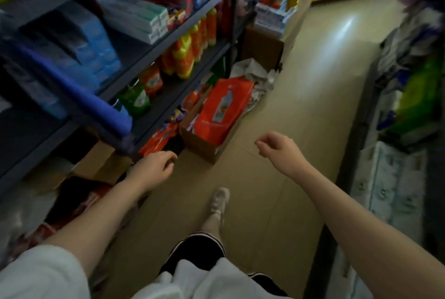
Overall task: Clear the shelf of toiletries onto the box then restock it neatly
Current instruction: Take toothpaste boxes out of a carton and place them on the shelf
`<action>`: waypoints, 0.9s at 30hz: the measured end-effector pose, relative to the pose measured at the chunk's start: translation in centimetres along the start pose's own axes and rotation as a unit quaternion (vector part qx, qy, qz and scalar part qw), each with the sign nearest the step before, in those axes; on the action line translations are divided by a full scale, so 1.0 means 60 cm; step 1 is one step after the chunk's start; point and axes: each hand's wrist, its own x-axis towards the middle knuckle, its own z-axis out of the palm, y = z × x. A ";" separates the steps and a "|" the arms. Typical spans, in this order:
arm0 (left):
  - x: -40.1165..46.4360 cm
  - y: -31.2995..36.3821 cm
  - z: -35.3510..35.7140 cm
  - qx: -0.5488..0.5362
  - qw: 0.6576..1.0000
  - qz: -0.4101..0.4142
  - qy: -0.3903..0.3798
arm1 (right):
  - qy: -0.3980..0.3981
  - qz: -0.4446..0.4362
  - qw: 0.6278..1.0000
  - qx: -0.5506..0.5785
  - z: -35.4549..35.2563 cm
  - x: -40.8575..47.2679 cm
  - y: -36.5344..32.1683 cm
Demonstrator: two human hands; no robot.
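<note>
Seemingly early on: toiletries (134, 19) mostly on the shelf (168, 36), cardboard box (204, 144) on the floor nearby; left hand (154, 166) and right hand (279, 149) loosely curled, holding nothing.

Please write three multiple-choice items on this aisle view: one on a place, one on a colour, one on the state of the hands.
1. Where does the cardboard box with the orange pack stand?
A. on the floor by the shelves
B. on the top shelf
C. in the person's arms

2. What colour is the shoe?
A. black
B. white
C. red

3. What do the left hand and right hand hold?
A. a bottle each
B. one box together
C. nothing

Key: 1 A, it sits on the floor beside the lowest shelf; 2 B, the shoe is pale white; 3 C, both hands are empty, fingers loosely curled.
</note>
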 end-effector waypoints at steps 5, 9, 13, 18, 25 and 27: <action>0.224 0.048 -0.045 0.014 0.999 0.018 -0.041 | 0.028 -0.008 1.000 -0.010 -0.092 0.165 0.015; 0.399 0.141 -0.107 -0.006 0.996 0.075 -0.053 | 0.043 0.052 0.998 -0.011 -0.171 0.291 0.052; 0.547 0.267 -0.174 -0.029 0.986 0.164 -0.029 | 0.056 0.120 0.991 -0.016 -0.253 0.394 0.114; 0.712 0.429 -0.235 -0.053 0.961 0.270 0.003 | 0.079 0.184 0.980 -0.002 -0.354 0.525 0.203; 0.980 0.590 -0.256 -0.054 0.963 0.265 0.002 | 0.082 0.167 0.982 0.028 -0.544 0.792 0.273; 1.058 0.616 -0.265 -0.047 0.974 0.221 -0.011 | 0.060 0.140 0.988 0.015 -0.602 0.875 0.271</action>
